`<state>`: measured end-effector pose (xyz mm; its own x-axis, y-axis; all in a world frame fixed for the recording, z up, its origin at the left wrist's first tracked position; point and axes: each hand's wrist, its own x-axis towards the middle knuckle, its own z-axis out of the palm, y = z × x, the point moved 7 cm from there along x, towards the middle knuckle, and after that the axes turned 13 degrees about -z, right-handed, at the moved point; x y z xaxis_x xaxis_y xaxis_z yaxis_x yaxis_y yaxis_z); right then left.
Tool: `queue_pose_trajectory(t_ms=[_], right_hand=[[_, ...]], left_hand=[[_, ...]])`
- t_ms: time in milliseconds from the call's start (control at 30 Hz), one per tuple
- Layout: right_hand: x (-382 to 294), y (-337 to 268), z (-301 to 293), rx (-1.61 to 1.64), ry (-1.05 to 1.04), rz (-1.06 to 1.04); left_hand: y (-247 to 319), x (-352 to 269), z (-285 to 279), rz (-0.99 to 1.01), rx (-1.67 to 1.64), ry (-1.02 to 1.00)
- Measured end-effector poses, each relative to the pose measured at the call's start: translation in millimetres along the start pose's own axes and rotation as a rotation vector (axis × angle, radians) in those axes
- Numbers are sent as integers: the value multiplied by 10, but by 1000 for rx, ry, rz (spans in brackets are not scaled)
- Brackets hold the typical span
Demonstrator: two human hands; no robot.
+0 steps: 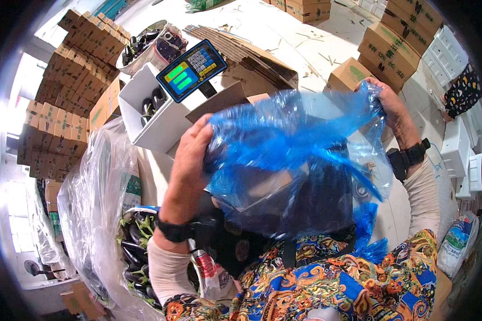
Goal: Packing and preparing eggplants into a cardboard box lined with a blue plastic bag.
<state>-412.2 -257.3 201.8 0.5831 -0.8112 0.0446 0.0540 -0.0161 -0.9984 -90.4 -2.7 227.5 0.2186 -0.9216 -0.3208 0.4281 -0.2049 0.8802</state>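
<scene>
A translucent blue plastic bag [281, 140] is stretched out in front of my body, held up between both hands. My left hand [190, 156] grips its edge on the left, fingers curled over the film. At the upper right, my right hand [383, 100] pinches a bunched corner. Through the film shows part of an open cardboard box, whose brown flap [221, 102] rises behind the bag. Just past that flap stands a digital scale display [191, 71] with a keypad and lit green readouts. The bag hides most of the box.
Eggplants [136, 244] fill a container at my left beside clear plastic sheeting [96, 192]. A white foam box [156, 124] and a round basket [148, 48] hold more eggplants. Flattened cardboard [245, 52] lies ahead. Cartons [389, 56] are stacked right; blue film [367, 236] hangs near my waist.
</scene>
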Motion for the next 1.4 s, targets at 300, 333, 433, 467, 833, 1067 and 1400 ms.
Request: queue_pose_trajectory(t_ms=[300, 333, 433, 467, 833, 1067, 1400], right_hand=[[837, 497, 201, -106, -117, 48], [914, 511, 352, -149, -166, 39], [1201, 645, 626, -251, -129, 96], [1185, 640, 756, -156, -63, 67], [1773, 961, 1040, -1021, -64, -181], [1620, 1458, 1288, -1312, -378, -151], [1195, 2126, 472, -1434, -990, 169]], left_hand=[[241, 26, -1453, -5, 65, 263], [189, 85, -1607, -6, 58, 275], [-7, 323, -2110, -17, 118, 410], [6, 353, -2278, 89, 177, 523], [-324, 924, -3125, 250, 439, 693], [-1245, 892, -3217, 24, 295, 658], [-2247, -219, -2589, -290, 66, 586]])
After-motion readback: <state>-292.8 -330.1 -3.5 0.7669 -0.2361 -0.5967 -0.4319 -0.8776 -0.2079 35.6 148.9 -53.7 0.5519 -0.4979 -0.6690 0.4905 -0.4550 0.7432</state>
